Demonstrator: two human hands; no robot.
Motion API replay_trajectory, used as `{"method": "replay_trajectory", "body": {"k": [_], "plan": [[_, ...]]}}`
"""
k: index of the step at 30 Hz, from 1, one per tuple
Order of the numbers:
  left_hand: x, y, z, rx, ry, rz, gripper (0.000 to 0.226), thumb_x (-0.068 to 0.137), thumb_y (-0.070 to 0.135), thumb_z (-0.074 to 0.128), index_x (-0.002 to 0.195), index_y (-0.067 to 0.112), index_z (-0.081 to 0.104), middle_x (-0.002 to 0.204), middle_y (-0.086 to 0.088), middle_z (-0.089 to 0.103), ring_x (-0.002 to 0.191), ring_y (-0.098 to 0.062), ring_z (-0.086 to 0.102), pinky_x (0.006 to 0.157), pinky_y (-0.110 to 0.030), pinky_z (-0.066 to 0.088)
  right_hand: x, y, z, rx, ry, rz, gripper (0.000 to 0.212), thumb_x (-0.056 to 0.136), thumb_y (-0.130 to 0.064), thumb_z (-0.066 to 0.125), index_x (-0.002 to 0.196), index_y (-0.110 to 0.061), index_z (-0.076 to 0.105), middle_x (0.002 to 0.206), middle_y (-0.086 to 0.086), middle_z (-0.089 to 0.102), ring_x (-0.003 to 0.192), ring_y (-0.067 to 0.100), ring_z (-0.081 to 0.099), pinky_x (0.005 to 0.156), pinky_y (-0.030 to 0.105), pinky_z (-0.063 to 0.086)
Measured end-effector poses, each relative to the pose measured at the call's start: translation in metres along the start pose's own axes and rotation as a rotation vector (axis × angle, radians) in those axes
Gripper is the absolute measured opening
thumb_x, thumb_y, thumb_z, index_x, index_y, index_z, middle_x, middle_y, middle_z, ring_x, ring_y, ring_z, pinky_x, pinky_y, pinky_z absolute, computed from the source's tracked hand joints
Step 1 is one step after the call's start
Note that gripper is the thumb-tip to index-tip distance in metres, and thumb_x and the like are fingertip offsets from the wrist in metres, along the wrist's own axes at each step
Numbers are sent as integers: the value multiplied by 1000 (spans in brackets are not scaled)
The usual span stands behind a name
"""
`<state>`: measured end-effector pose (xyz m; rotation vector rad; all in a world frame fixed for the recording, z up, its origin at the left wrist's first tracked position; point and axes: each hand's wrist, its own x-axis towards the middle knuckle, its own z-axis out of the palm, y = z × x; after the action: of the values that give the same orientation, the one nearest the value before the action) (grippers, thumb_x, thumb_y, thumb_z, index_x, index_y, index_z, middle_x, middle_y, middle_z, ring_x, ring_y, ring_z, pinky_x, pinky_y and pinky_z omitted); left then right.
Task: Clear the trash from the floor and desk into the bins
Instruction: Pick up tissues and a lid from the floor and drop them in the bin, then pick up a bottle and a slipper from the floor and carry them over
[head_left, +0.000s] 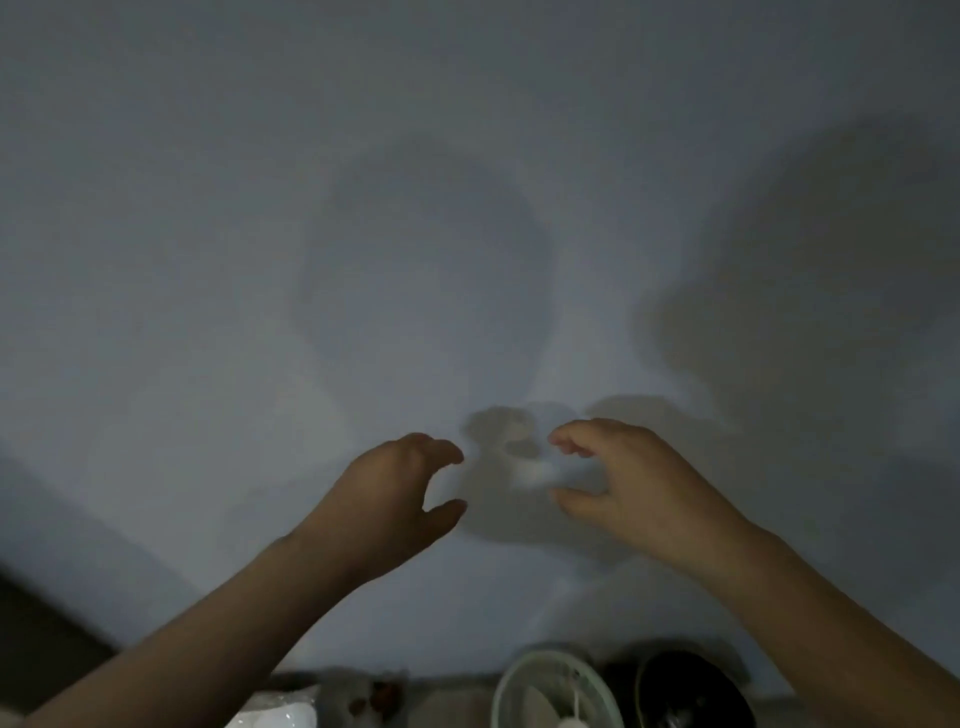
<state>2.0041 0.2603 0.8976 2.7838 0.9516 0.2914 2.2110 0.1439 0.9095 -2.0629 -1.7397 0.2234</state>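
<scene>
Trash cannot be identified in this dim view, so we cannot state its bearing or long axis; our left hand (395, 499) and right hand (623, 483) hover above the desk fan (550, 691), before the wall (467, 208), fingers curved apart from thumbs, gripping nothing.

left hand (389, 499) empty | right hand (639, 483) empty | fan (556, 691), seemingly, below

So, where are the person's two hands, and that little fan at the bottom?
left hand (387, 499), head view, on the back of the hand.
right hand (639, 480), head view, on the back of the hand.
fan (556, 688), head view, on its pale round grille.
</scene>
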Motion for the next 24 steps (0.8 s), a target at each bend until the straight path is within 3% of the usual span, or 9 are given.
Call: {"method": "replay_trajectory", "body": {"k": [3, 5, 10, 14, 16, 18, 21, 24], "plan": [[-42, -26, -59, 57, 131, -94, 47, 87, 49, 59, 131, 34, 51, 127, 15, 56, 106, -4, 57, 85, -11, 37, 26, -68, -13, -9, 10, -169, 48, 81, -39, 69, 126, -29, 56, 119, -15, 57, 110, 4, 54, 89, 16, 38], [-79, -47, -95, 98, 208, -174, 46, 87, 50, 58, 129, 35, 51, 126, 16, 56, 103, -3, 57, 82, -9, 35, 39, -121, -17, 11, 16, -296, 47, 81, -40, 68, 125, -31, 56, 117, -17, 56, 109, 3, 54, 92, 20, 41], [-211, -104, -170, 192, 376, -417, 45, 86, 48, 60, 127, 34, 54, 124, 16, 56, 106, -5, 57, 87, -14, 40, 44, -279, 5, 89, -8, -597, 47, 80, -42, 67, 125, -32, 56, 117, -18, 56, 108, 1, 53, 96, 23, 43], [-338, -136, -206, 242, 456, -607, 43, 82, 42, 66, 123, 29, 60, 120, 11, 60, 102, -9, 60, 82, -9, 35, 16, -404, 39, 151, -70, -803, 47, 80, -43, 66, 125, -36, 55, 118, -23, 56, 107, -7, 51, 95, 17, 42], [-406, -146, -222, 244, 483, -716, 42, 82, 39, 68, 122, 28, 61, 117, 10, 62, 104, -10, 60, 87, -15, 42, -5, -470, 62, 180, -91, -927, 47, 81, -43, 67, 126, -34, 56, 118, -22, 57, 108, -5, 51, 92, 16, 43], [-478, -157, -236, 269, 537, -819, 42, 82, 39, 68, 122, 29, 61, 117, 11, 61, 104, -10, 60, 89, -23, 46, -29, -538, 87, 183, -127, -1022, 46, 81, -41, 69, 125, -30, 57, 115, -18, 58, 106, 0, 53, 90, 18, 43], [-577, -169, -255, 344, 598, -960, 42, 82, 43, 67, 122, 32, 59, 117, 15, 59, 103, -6, 58, 85, -17, 44, -68, -632, 119, 219, -182, -1161, 48, 80, -41, 70, 125, -29, 57, 117, -16, 58, 109, 1, 53, 92, 17, 41], [-655, -174, -266, 363, 629, -1089, 43, 82, 44, 65, 123, 34, 57, 117, 17, 58, 104, -1, 55, 86, -19, 46, -99, -707, 148, 261, -233, -1265, 48, 79, -39, 70, 125, -28, 58, 117, -13, 60, 109, 5, 55, 94, 26, 44]]}}
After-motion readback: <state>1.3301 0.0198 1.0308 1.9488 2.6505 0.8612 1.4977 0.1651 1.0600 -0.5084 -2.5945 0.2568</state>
